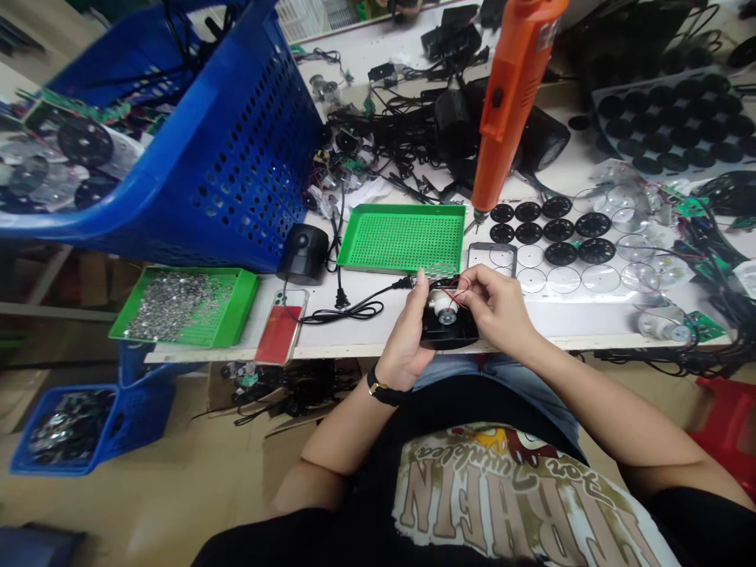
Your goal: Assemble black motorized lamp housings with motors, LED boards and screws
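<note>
My left hand grips a round black plastic housing from its left side, just over the white table's front edge. A small silver motor sits on the housing. Thin red wires loop above the motor, and the fingertips of my right hand pinch them. A black power cord runs from near my left thumb toward a phone in a red case. Part of the housing is hidden behind my fingers.
An orange hot glue gun hangs above the table. Nearby are a green perforated tray, a green tray of small metal parts, black discs, clear discs, and a large blue basket. Black cables lie toward the back.
</note>
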Demonstrator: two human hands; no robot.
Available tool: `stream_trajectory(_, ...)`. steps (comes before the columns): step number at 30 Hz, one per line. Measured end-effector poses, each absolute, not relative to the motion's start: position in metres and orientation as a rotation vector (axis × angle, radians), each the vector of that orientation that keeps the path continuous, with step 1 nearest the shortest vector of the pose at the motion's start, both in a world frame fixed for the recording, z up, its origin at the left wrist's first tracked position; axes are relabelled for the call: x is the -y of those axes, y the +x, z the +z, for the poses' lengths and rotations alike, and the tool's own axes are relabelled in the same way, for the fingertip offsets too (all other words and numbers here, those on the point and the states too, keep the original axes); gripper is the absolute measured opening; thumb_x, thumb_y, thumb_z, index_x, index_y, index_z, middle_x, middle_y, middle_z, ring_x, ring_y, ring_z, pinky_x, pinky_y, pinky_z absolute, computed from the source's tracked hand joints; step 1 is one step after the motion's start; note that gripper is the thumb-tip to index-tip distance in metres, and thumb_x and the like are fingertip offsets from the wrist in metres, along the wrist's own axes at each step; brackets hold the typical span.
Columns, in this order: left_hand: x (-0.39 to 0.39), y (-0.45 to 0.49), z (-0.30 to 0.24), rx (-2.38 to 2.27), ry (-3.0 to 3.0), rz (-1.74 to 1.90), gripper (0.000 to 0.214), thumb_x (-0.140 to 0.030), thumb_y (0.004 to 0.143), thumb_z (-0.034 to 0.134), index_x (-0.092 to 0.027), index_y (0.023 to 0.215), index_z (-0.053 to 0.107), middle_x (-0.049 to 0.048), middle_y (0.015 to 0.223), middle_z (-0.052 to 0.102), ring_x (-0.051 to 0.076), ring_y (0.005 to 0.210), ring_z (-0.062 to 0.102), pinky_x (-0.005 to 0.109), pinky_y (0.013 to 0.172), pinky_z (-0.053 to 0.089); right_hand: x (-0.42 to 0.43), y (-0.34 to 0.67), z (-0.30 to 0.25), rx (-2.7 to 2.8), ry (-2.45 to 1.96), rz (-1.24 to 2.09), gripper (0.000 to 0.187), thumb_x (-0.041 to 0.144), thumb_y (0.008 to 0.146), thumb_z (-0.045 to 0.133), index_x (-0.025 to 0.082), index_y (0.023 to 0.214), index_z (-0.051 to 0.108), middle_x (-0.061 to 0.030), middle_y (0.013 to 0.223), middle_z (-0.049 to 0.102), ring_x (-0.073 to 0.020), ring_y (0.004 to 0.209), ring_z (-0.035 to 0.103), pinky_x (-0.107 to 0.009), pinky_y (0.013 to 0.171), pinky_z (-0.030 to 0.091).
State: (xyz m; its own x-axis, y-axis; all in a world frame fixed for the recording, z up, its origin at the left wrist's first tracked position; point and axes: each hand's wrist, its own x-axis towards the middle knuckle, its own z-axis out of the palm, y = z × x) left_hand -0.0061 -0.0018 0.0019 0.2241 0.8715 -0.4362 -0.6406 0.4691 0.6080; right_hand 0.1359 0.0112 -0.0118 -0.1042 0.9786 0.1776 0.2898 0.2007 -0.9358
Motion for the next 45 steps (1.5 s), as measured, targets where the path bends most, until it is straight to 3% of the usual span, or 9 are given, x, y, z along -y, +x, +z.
stream_trajectory(23, 0.002, -0.004, -0.003, -0.838, 0.324, 1.093, 0.042, -0.053, 0.1, 0.062, -0.013, 0.107, 0.074, 0.0093, 0.105, 0.078, 0.024, 0.109, 0.074, 0.036, 0.1, 0.056, -0.013, 0.137, -0.02, 1.621, -1.191, 0.943, 0.008, 0.015, 0.087, 0.059, 0.021, 0.083, 0.058, 0.0022, 0.073, 0.06, -0.0123, 0.061, 0.046, -0.028, 0.062, 0.036)
stream_trajectory(31, 0.0, -0.004, -0.009, -0.838, 0.309, 1.101, 0.029, -0.043, 0.092, 0.074, -0.014, 0.096, 0.074, 0.0065, 0.1, 0.078, 0.023, 0.108, 0.074, 0.033, 0.098, 0.057, -0.016, 0.138, -0.018, 1.657, -1.202, 0.984, 0.008, 0.015, 0.086, 0.059, 0.021, 0.081, 0.057, 0.0024, 0.072, 0.059, -0.0131, 0.064, 0.048, -0.028, 0.064, 0.036)
stream_trajectory(37, 0.004, -0.004, -0.011, -0.865, 0.342, 1.114, 0.032, -0.043, 0.084, 0.082, -0.015, 0.095, 0.073, 0.0048, 0.092, 0.077, 0.024, 0.106, 0.074, 0.033, 0.097, 0.056, -0.016, 0.139, -0.019, 1.67, -1.197, 0.995, 0.007, 0.015, 0.085, 0.059, 0.021, 0.082, 0.058, 0.0027, 0.071, 0.058, -0.0127, 0.063, 0.048, -0.028, 0.064, 0.036)
stream_trajectory(45, 0.008, -0.003, -0.011, -0.91, 0.297, 1.122, 0.033, -0.041, 0.083, 0.084, -0.017, 0.098, 0.067, 0.0042, 0.099, 0.076, 0.024, 0.11, 0.071, 0.036, 0.102, 0.052, -0.011, 0.141, -0.016, 1.672, -1.232, 0.984, 0.007, 0.014, 0.082, 0.057, 0.021, 0.081, 0.057, 0.0026, 0.068, 0.058, -0.0118, 0.056, 0.043, -0.027, 0.057, 0.034)
